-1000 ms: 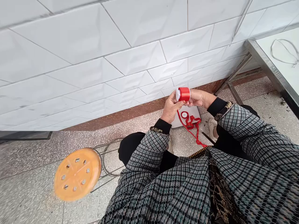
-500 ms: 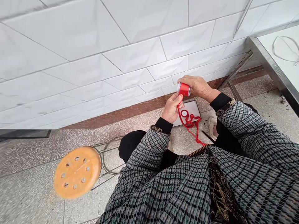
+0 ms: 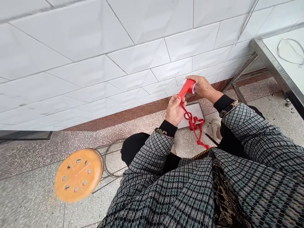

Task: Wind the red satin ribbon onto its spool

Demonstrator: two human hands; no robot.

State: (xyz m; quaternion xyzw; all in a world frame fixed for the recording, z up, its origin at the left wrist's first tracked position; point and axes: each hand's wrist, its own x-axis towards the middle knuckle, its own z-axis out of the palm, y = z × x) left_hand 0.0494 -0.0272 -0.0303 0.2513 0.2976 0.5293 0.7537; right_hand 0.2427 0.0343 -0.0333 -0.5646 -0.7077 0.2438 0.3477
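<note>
My right hand (image 3: 202,86) is closed round a red ribbon spool (image 3: 190,85), held up in front of the tiled wall. A strip of red ribbon (image 3: 184,91) runs from the spool down to my left hand (image 3: 175,110), which pinches it a little below and left of the spool. From my left hand the ribbon hangs down in a loose tangle (image 3: 195,125) over a white board (image 3: 198,111) on the floor and trails toward my lap.
An orange round stool (image 3: 78,175) with a wire frame stands on the speckled floor at lower left. A metal table (image 3: 280,60) with a wire loop on it is at upper right. The white tiled wall is close ahead.
My right hand has lifted the spool slightly up and away. My left hand has slid down, and a longer strip of ribbon is now drawn off the spool between them.
</note>
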